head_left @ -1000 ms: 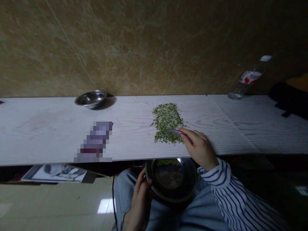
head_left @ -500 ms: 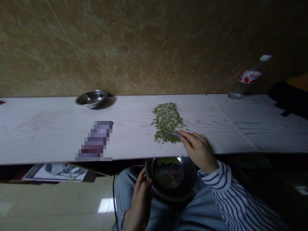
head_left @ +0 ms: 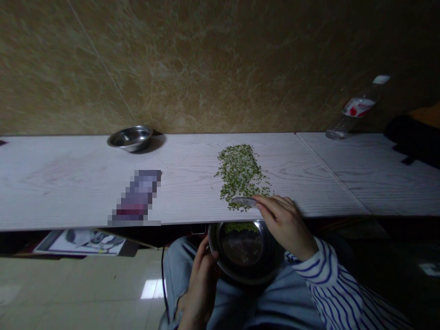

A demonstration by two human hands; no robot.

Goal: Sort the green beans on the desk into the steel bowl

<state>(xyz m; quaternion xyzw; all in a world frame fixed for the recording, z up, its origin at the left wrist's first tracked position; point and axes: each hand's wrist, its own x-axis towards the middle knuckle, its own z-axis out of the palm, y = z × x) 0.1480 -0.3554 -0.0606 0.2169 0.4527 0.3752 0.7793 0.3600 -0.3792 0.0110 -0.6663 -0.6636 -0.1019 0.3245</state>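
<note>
A heap of small green beans (head_left: 240, 172) lies spread on the pale wooden table (head_left: 68, 183). My right hand (head_left: 283, 222), in a blue-striped sleeve, pinches a metal spoon (head_left: 243, 200) whose bowl rests at the near end of the heap, close to the table's front edge. Below that edge, over my lap, my left hand (head_left: 201, 284) grips the rim of a steel bowl (head_left: 245, 252) that has some green beans at its far side.
A second, smaller steel bowl (head_left: 130, 137) stands at the back left against the marbled wall. A blurred flat object (head_left: 137, 197) lies left of the heap. A plastic bottle (head_left: 357, 107) leans at the back right. Dark items (head_left: 412, 137) sit at the far right.
My right hand has dragged the spoon toward me through the beans, from mid-heap to its near end by the table edge. The left hand keeps holding the bowl.
</note>
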